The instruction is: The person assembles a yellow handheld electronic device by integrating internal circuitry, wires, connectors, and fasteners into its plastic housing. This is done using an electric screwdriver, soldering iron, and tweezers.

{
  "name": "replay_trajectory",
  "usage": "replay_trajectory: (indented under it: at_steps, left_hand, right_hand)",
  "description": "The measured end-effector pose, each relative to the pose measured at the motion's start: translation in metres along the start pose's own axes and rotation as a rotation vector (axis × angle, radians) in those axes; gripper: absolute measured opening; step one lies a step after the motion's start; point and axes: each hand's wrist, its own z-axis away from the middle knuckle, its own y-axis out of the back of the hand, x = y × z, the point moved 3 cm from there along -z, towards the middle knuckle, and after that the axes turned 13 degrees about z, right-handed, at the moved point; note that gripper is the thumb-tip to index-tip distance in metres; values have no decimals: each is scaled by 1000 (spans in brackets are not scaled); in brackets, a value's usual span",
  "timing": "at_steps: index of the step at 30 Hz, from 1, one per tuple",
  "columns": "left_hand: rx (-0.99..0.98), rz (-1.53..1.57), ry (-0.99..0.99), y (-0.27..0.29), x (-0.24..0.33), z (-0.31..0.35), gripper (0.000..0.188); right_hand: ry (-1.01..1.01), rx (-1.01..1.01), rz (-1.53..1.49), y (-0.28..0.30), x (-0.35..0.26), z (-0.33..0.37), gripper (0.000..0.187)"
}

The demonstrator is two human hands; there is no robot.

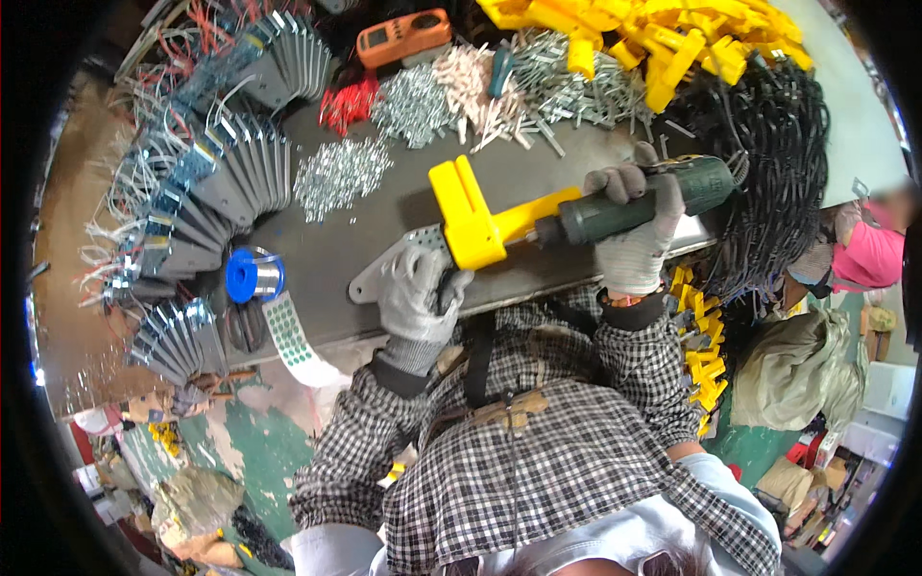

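My left hand (418, 293), in a pale grey work glove, is closed on a flat grey metal plate (373, 273) with small holes. Against that plate stands a yellow plastic part (473, 216) with an upright block and a long arm. My right hand (636, 230), gloved too, wraps round a dark green electric screwdriver (615, 206). The tool lies nearly level, its nose pointing left at the yellow part. Whether its bit touches a screw is hidden behind the yellow plastic.
Beyond my hands lie piles of small metal screws (341, 178), red pieces (348, 104) and pale sleeves (471, 82). An orange meter (403, 36) sits at the back. Wired metal plates (221, 182) line the left, near a blue solder spool (254, 276). Black cables (768, 182) heap at the right.
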Motion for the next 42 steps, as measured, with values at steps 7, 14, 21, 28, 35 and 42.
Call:
replay_trajectory:
  at_steps: [7,14,21,28,35,42]
  left_hand:
    - [-293,-259,109,56,-20,-15,61]
    - [-554,-359,67,45,-16,-22,49]
    - [-499,-43,159,37,-16,-75,30]
    - [-105,317,422,-11,-60,-56,9]
    - [340,835,711,-9,-59,-38,12]
    - [465,1247,681,22,-93,-19,28]
  right_hand:
    - [22,144,913,-29,-80,-35,44]
    - [85,20,1586,31,-54,-104,43]
    - [454,19,2204,-33,-72,-91,33]
    - [653,-810,1964,-108,-8,5,19]
    - [750,-1151,1982,-75,41,22,5]
    - [581,-402,2523,6,-144,-41,7]
